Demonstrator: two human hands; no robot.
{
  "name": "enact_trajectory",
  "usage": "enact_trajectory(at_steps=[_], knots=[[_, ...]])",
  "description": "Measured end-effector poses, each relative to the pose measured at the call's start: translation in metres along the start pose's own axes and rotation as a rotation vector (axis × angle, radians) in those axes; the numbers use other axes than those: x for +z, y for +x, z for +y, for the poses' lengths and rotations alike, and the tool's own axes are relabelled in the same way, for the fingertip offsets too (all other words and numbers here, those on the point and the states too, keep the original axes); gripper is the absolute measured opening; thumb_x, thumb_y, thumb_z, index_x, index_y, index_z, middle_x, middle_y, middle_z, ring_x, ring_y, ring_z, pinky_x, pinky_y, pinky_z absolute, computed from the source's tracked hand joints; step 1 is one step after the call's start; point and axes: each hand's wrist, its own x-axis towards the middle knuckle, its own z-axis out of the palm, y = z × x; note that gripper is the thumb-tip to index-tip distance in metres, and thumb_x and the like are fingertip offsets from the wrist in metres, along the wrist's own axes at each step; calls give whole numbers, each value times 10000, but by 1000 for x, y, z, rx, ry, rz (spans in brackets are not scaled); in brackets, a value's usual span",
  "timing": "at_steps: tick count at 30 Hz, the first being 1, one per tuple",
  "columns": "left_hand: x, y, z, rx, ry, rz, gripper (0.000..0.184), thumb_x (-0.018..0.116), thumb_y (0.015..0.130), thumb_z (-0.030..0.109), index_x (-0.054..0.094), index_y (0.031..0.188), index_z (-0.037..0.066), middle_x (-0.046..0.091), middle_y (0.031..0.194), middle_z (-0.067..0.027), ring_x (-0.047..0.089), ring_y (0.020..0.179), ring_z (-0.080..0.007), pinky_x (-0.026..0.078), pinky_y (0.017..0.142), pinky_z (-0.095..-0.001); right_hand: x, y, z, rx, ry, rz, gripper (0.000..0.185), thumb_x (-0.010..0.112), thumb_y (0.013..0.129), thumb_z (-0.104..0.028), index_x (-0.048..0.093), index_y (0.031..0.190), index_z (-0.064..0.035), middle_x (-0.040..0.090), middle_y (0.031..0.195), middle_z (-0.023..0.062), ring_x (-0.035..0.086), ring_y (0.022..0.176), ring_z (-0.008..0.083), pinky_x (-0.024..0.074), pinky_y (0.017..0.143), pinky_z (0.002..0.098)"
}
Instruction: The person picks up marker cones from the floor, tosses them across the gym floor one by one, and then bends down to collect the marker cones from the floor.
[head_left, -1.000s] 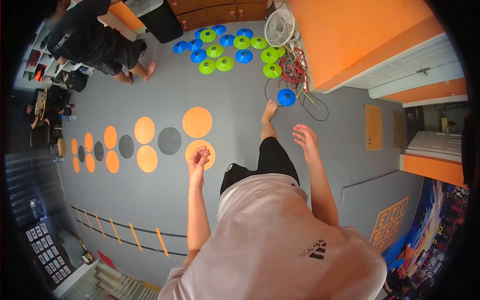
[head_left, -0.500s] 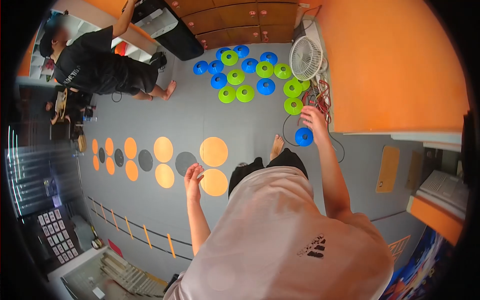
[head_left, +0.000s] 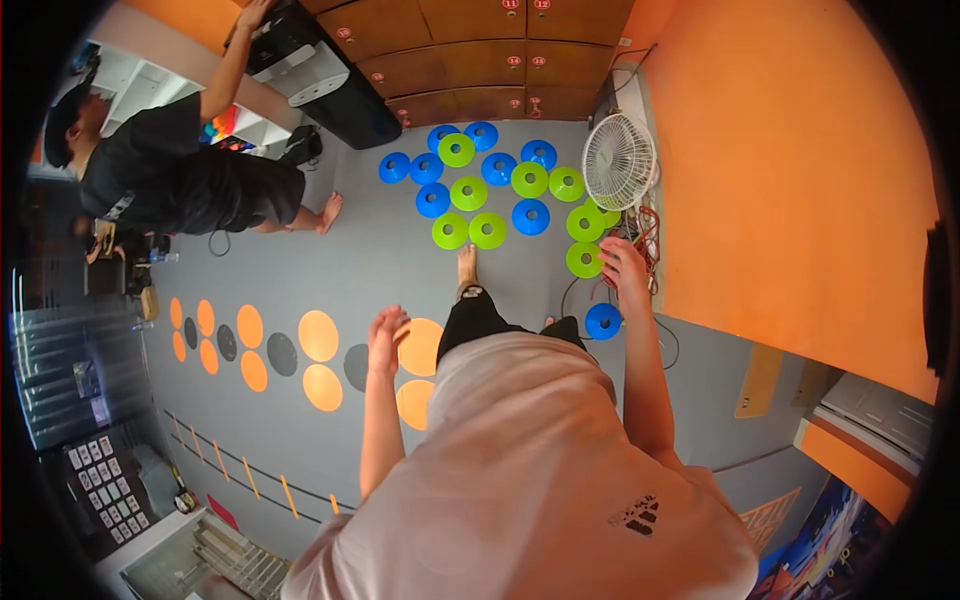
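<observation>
My left hand (head_left: 386, 342) hangs in the air over the floor, fingers loosely bent and nothing held. Below it lie orange and dark round floor spots, including an orange one (head_left: 424, 345). My right hand (head_left: 624, 270) is also empty, its fingers slightly apart. In the view it overlaps the edge of a green disc cone (head_left: 574, 262), though I cannot see any contact. A blue disc cone (head_left: 591, 322) lies on the floor just below that hand. Several more blue disc cones (head_left: 541, 218) and green disc cones (head_left: 487, 242) are scattered flat ahead of my feet.
A white fan (head_left: 620, 160) stands by the orange wall (head_left: 780, 180), with tangled cables (head_left: 648, 250) beneath it. Brown numbered lockers (head_left: 470, 60) line the far side. At the left, a person in black (head_left: 190, 180) reaches toward a black water dispenser (head_left: 340, 95). A floor ladder (head_left: 250, 478) lies lower left.
I have stepped forward, with one foot now close to the green cones. The cones, fan and floor spots sit lower in view. Both hands remain empty.
</observation>
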Motion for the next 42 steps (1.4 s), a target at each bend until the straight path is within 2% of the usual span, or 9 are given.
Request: enact_trajectory(at_steps=[13,20,25,27,33,35,37,38,42], knots=[[37,265,129,-148,329,-234,245,544,898,214,611,1102,97,632,1018,-15,587,985,-143,435,877,-320,125,56,-13,133,-144,191,297,503,931,-247,569,1129,-36,624,1134,103,593,1069,233,450,927,359],[17,358,24,-216,590,-126,163,695,778,169,696,912,77,677,749,-36,620,721,-123,496,702,-281,165,126,62,534,-330,23,266,545,887,-235,622,1069,-57,638,1074,62,616,1001,182,459,864,314],[26,476,-116,-465,710,-126,243,713,770,211,693,981,92,700,921,-45,632,804,-136,502,728,-286,157,291,253,329,-687,-331,226,599,864,-168,646,1030,-20,669,976,52,615,911,136,473,806,266],[31,526,-179,-519,762,-86,268,676,786,215,676,1016,77,639,832,-18,545,732,-113,454,636,-274,151,373,335,344,-868,-375,342,617,830,-294,639,1076,-57,674,974,87,632,936,199,482,833,318],[20,672,-329,-381,1362,-207,699,762,700,464,548,1265,112,620,1173,-119,571,1121,-246,489,898,-375,210,508,511,428,-1112,-453,620,737,742,-347,510,1286,-155,624,1134,110,594,1058,231,495,835,391],[40,705,-338,-102,1587,-180,823,799,609,495,488,1302,177,649,1113,-121,627,1024,-271,492,886,-358,221,539,560,273,-1128,-476,858,778,643,-393,416,1377,-137,496,1326,223,494,1207,391,423,1005,440],[40,753,-372,-34,1932,-315,1070,668,694,658,194,1482,113,161,1540,-144,220,1393,-318,239,1129,-448,230,551,591,136,-1294,-408,873,790,625,-400,418,1377,-157,454,1376,202,426,1273,378,383,1034,469],[32,770,-393,113,1772,-189,1185,742,619,644,119,1494,145,159,1530,-164,228,1381,-353,237,1129,-463,237,559,599,52,-1371,-369,881,796,615,-403,420,1376,-167,432,1400,191,392,1305,371,364,1049,484],[76,778,-368,-147,1413,-152,1317,856,501,545,51,1486,201,109,1512,-211,198,1366,-434,230,1128,-510,258,560,566,199,-1563,-270,923,810,603,-398,383,1399,-208,326,1475,158,232,1384,385,277,1074,564]])
